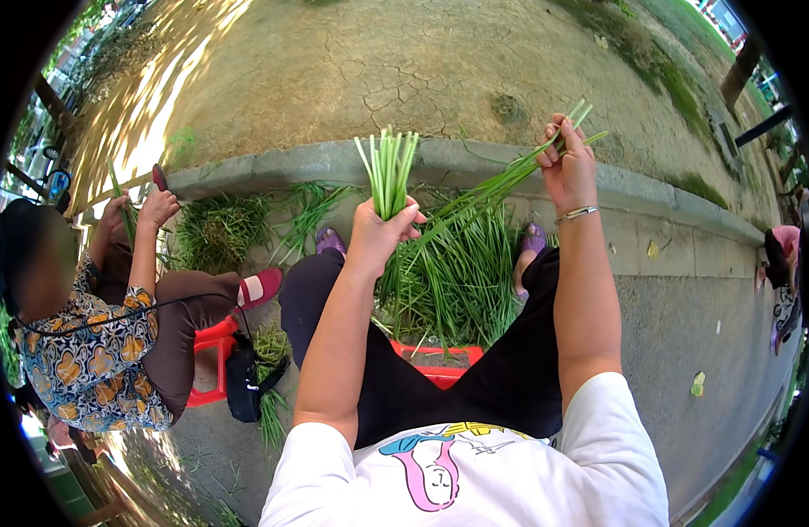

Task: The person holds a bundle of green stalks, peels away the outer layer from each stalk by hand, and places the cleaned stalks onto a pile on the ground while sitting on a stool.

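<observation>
In my left hand (378,235), closed around it, is an upright bundle of long green stalks (389,176) like garlic chives, with pale cut ends pointing away from me. Higher and to the right, my right hand (568,162) pinches a smaller bunch of long green stalks (501,186) near its pale ends. The leaves of this bunch trail down left toward my left hand. Below both hands, a large pile of green stalks (457,285) lies on the pavement between my feet.
To the left, a person in a patterned shirt (93,351) handles green stalks beside another heap of greens (220,230). A red stool (213,364) and a black bag (244,382) are near them. A concrete kerb (650,189) runs across ahead, with cracked earth beyond.
</observation>
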### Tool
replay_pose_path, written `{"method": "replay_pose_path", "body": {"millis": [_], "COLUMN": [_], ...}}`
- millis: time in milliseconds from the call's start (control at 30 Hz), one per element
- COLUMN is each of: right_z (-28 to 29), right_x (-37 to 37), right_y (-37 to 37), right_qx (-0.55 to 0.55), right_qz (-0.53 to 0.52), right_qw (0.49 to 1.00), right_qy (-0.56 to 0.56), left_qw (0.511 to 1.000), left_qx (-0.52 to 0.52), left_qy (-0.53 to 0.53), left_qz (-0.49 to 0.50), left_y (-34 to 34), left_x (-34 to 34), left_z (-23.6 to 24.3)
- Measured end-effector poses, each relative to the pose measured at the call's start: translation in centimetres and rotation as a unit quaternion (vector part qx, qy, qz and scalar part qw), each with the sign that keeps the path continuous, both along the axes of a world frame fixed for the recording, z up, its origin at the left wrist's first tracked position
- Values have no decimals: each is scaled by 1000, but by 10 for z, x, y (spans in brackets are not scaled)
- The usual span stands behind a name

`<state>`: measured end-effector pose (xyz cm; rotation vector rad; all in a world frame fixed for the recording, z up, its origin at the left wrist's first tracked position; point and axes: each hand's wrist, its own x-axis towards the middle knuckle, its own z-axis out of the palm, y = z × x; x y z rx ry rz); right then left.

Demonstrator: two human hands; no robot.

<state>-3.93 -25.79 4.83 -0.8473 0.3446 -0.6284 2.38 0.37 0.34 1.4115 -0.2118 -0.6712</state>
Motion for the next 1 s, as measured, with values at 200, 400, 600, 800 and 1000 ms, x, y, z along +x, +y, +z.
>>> {"method": "replay_pose_path", "body": {"millis": [200, 400, 600, 800, 1000], "right_z": [1, -5, -6, -5, -6], "right_x": [-1, -1, -1, 4, 6], "right_y": [-2, -13, -25, 32, 87], "right_qx": [-47, -154, -232, -185, -83], "right_qz": [-66, -141, -242, 2, 306], "right_qw": [995, 969, 936, 970, 940], "right_qy": [60, 132, 107, 157, 123], "left_qw": [994, 997, 983, 996, 972], "left_qx": [8, -57, -36, -73, -171], "left_qy": [-75, -12, -65, -14, 94], "left_qz": [73, 45, 170, 51, -134], "left_y": [8, 13, 20, 13, -1], "left_x": [7, 8, 18, 7, -13], "left_z": [2, 9, 6, 10, 18]}}
